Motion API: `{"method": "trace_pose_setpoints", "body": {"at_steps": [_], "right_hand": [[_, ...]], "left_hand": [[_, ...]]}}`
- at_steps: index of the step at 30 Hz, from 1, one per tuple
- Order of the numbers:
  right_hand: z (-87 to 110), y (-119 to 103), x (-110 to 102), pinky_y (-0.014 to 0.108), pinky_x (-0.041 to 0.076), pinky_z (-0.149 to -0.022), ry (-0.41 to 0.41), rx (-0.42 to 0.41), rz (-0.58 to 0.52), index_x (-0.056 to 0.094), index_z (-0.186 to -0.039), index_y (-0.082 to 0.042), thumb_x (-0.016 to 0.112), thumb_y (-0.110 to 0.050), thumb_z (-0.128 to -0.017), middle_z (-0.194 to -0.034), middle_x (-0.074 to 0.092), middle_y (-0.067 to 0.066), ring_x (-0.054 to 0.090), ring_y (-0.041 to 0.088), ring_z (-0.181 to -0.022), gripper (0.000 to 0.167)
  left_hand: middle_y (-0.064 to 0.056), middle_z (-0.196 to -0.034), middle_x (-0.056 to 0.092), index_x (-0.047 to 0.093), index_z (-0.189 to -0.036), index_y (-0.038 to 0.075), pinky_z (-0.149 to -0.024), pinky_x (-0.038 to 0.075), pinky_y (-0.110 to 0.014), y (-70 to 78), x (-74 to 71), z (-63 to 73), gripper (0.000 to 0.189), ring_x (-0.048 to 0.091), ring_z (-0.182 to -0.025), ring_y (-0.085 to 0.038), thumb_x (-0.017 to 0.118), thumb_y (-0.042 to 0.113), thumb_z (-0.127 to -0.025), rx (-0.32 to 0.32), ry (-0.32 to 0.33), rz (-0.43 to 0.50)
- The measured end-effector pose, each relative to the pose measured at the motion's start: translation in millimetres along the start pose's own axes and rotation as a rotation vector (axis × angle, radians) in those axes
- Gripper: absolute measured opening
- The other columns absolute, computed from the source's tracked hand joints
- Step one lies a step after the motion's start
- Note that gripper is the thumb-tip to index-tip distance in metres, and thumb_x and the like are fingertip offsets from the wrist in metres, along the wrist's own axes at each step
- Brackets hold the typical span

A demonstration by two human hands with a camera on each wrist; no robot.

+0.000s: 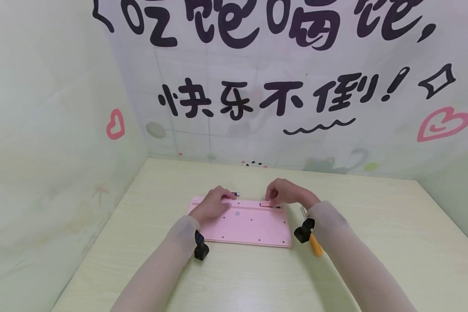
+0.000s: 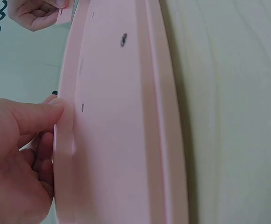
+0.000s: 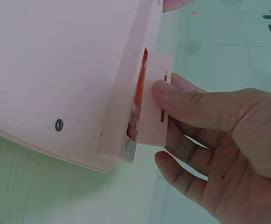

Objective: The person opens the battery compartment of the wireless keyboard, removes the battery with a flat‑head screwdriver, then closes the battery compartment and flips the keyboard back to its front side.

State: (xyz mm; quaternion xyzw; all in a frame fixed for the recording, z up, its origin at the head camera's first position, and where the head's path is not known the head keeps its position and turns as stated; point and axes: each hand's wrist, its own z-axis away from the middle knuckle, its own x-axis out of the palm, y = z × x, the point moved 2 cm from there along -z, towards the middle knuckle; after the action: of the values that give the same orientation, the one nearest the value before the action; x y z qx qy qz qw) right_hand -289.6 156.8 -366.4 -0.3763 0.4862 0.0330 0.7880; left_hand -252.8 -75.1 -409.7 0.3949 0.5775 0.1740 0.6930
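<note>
A pink keyboard (image 1: 253,227) lies face down on the table, its screw-dotted underside up. My left hand (image 1: 216,203) grips its far edge, thumb on top and fingers curled behind, as the left wrist view shows. At the far right corner my right hand (image 1: 284,192) pinches a small pink battery cover (image 3: 150,123) between thumb and fingers. The cover stands at the edge of the uncovered battery slot (image 3: 139,91), which shows red inside. A white round foot (image 3: 130,148) sits by the slot's end.
A screwdriver with an orange handle (image 1: 316,246) lies right of the keyboard, partly under the right forearm. Behind the keyboard, near the left fingertips, is a small dark and silver cylinder (image 1: 236,194). A printed wall cloth (image 1: 234,143) stands behind the table (image 1: 234,277).
</note>
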Motion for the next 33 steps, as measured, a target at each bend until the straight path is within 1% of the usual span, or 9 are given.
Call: {"method": "trace_pose_setpoints", "body": {"at_steps": [10, 20, 25, 30, 33], "right_hand": [[-2.4, 4, 4, 0.024, 0.044, -0.063, -0.003, 0.004, -0.012, 0.065, -0.081, -0.005, 0.068, 0.003, -0.078, -0.074, 0.057, 0.000, 0.049, 0.013, -0.067, 0.010], [-5.6, 7, 3, 0.024, 0.045, -0.064, -0.018, 0.001, -0.060, 0.066, -0.084, -0.004, 0.067, 0.005, -0.078, -0.075, 0.059, 0.000, 0.050, 0.013, -0.067, 0.010], [-7.3, 10, 3, 0.024, 0.045, -0.062, -0.035, 0.002, -0.075, 0.068, -0.084, -0.003, 0.066, 0.006, -0.078, -0.076, 0.061, 0.004, 0.050, 0.013, -0.067, 0.011], [-8.4, 11, 0, 0.025, 0.045, -0.064, -0.061, -0.039, -0.074, 0.068, -0.086, -0.001, 0.066, 0.007, -0.078, -0.079, 0.062, 0.008, 0.050, 0.013, -0.068, 0.011], [-9.9, 13, -3, 0.025, 0.045, -0.066, -0.080, -0.041, -0.092, 0.069, -0.086, 0.000, 0.066, 0.007, -0.076, -0.079, 0.062, 0.007, 0.050, 0.013, -0.069, 0.012]], "left_hand": [[-0.006, -0.109, 0.051, 0.066, -0.106, 0.011, -0.095, 0.036, -0.038, -1.1, 1.0, -1.6, 0.025, 0.046, -0.106, -0.023, 0.055, 0.000, -0.086, -0.025, -0.009, 0.014], [-0.006, -0.109, 0.051, 0.066, -0.107, 0.011, -0.096, 0.035, -0.039, -1.2, 0.1, -1.2, 0.026, 0.045, -0.107, -0.024, 0.055, 0.000, -0.086, -0.034, -0.014, 0.017], [-0.006, -0.110, 0.051, 0.066, -0.107, 0.011, -0.095, 0.035, -0.039, -1.1, -0.2, -1.3, 0.026, 0.045, -0.107, -0.024, 0.055, 0.000, -0.086, -0.027, -0.012, 0.012], [-0.005, -0.110, 0.051, 0.066, -0.106, 0.012, -0.095, 0.035, -0.038, -2.0, 0.5, -1.3, 0.026, 0.045, -0.107, -0.024, 0.055, 0.000, -0.086, -0.029, -0.007, 0.015], [-0.006, -0.110, 0.051, 0.066, -0.106, 0.011, -0.095, 0.035, -0.037, -1.8, 0.6, -1.4, 0.026, 0.045, -0.107, -0.024, 0.055, 0.000, -0.086, -0.029, -0.008, 0.017]]}}
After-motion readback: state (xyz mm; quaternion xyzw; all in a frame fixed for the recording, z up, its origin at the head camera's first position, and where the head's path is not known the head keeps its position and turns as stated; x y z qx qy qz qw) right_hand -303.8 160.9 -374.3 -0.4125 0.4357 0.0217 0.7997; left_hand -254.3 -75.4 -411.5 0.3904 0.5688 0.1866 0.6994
